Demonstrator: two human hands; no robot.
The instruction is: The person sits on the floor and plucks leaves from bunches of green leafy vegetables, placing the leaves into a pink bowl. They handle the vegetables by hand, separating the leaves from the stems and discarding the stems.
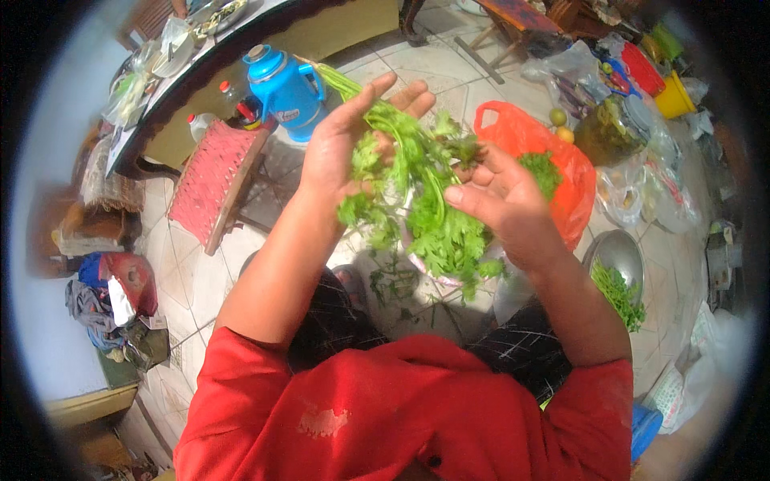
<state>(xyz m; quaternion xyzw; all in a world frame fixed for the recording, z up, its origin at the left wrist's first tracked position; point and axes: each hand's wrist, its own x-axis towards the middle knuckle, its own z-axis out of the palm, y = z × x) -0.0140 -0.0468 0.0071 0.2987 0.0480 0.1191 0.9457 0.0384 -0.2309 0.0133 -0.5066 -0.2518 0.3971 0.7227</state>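
My left hand (337, 138) is raised with a bunch of leafy green stems (409, 138), celery or a similar herb, lying across its palm between thumb and fingers. The pale stem ends point to the upper left and the leaves hang down. My right hand (505, 198) has its fingertips and thumb around some darker, limp-looking leaves (463, 150) at the bunch's right side. Below my hands, more green leaves (451, 240) lie over a container with a pinkish rim (424, 267), mostly hidden. Loose scraps of greens (394, 282) are scattered on the tiled floor between my feet.
A red plastic bag (568, 186) with greens stands to the right, near a metal basin (619, 255) and a jar (613, 129). At left are a blue thermos jug (289, 99), a low stool with a woven pink seat (210, 174) and a table (264, 27). Bagged produce (571, 90) lies upper right.
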